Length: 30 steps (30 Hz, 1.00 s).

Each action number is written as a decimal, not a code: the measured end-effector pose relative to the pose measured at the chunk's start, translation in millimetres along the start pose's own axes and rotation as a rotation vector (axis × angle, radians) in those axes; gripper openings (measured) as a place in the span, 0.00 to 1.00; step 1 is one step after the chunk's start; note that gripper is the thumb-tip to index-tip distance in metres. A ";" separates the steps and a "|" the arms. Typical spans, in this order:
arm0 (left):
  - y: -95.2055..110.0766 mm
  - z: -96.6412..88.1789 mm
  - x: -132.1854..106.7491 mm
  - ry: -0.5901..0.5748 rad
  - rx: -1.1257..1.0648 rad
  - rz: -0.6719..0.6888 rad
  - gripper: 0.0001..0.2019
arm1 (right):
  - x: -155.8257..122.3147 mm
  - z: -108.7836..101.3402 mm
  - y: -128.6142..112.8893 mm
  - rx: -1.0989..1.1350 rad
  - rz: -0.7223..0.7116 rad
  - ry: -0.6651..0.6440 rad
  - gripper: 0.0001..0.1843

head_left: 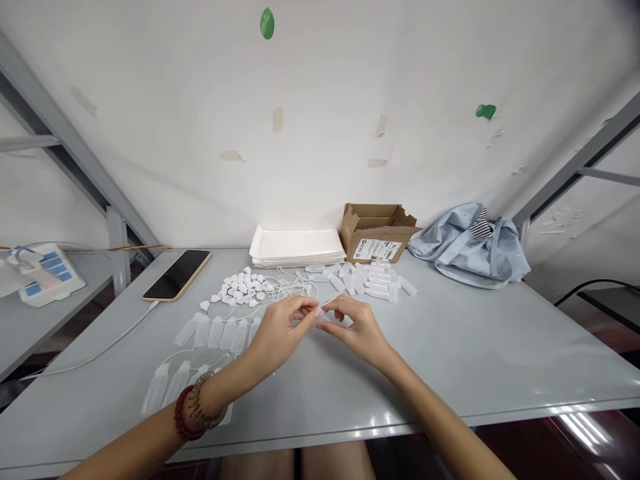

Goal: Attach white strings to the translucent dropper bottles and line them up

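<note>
My left hand (280, 328) and my right hand (361, 328) meet over the middle of the table. Both pinch a small clear plastic piece (324, 318) between thumb and fingers, which partly cover it. Just beyond them lies a tangle of white cords (291, 284), beside a pile of small white caps (243, 288). Loose translucent plastic pieces (380, 281) are heaped behind my right hand. To the left, a row of translucent bottle-shaped pieces (215, 332) with cords lies flat. A nearer row of the same pieces (156, 391) is partly hidden by my left forearm.
A phone (177, 275) with a white charging cable (107, 340) rests at the left. Along the wall are a stack of white trays (299, 248), an open cardboard box (375, 241) and a light blue cloth bag (473, 250). Grey metal frame posts (80, 153) flank the table (480, 347).
</note>
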<state>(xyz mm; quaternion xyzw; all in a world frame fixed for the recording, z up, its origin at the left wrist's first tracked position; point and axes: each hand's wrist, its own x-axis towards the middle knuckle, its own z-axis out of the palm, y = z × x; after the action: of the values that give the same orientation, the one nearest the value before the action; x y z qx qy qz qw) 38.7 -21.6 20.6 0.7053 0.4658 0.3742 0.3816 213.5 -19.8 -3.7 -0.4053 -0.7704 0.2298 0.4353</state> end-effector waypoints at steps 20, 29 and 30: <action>-2.1 -27.2 -9.0 -0.043 0.089 -0.179 0.10 | -9.9 43.3 -12.2 -0.065 0.010 0.102 0.05; -13.3 -35.9 -20.1 -0.088 0.240 -0.014 0.20 | -8.5 43.8 -18.2 0.080 0.174 0.088 0.12; -15.4 -36.5 -24.2 -0.084 0.288 0.038 0.24 | -7.8 42.8 -18.3 0.098 0.203 0.095 0.13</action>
<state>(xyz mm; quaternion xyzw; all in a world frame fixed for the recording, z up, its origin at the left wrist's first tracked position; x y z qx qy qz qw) -6.2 -33.2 18.4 0.7763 0.4848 0.2808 0.2888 171.3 -36.7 -16.6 -0.4701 -0.6916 0.2905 0.4651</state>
